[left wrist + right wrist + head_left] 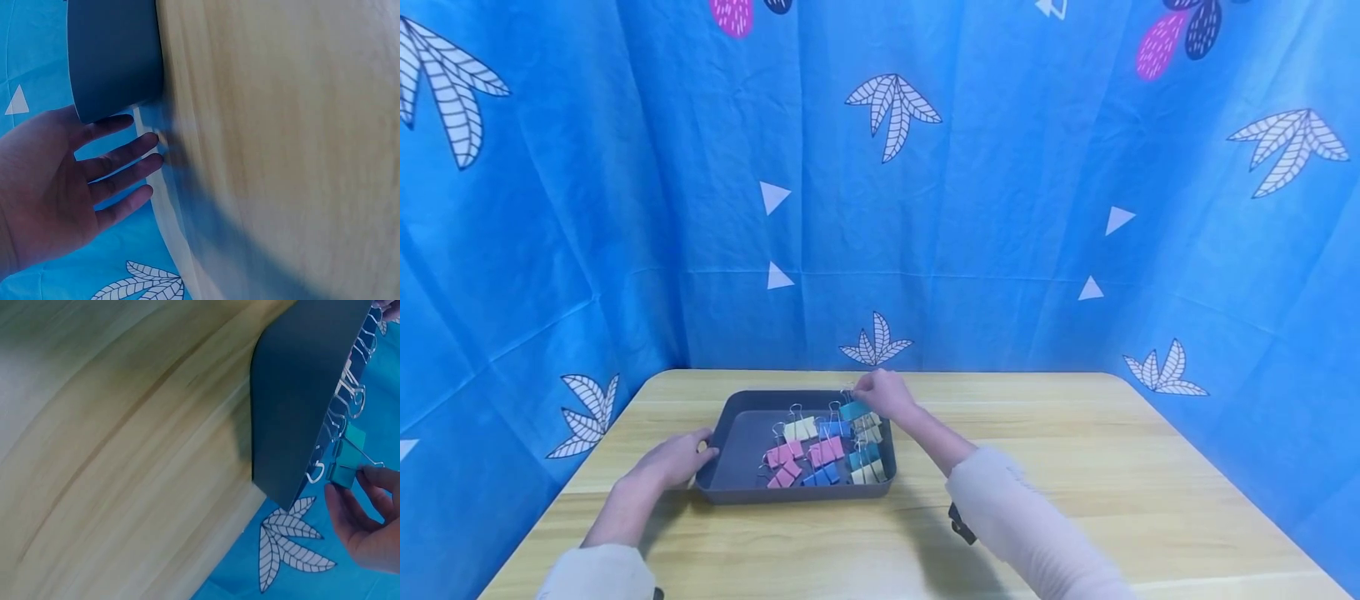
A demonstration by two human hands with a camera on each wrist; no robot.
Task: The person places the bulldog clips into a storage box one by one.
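A dark grey tray [747, 446] holds binder clips in pink, blue, yellow and teal, mostly toward its right side. My left hand [673, 460] grips the tray's left edge; in the left wrist view the thumb of that hand [47, 181] is hidden behind the tray wall [115, 56] and the other fingers extend outside it. At the far right corner, my right hand [886, 393] pinches a teal binder clip [347, 456] between thumb and fingers. The clip is at the rim, beside other clips' wire handles [353, 400]; whether it touches the tray floor is hidden.
The tray stands on a light wooden table [1037, 467], left of its middle. Blue patterned curtain [1000, 208] surrounds the table's back and sides. A pink clip [785, 475] and a blue clip [822, 475] lie near the tray's front wall.
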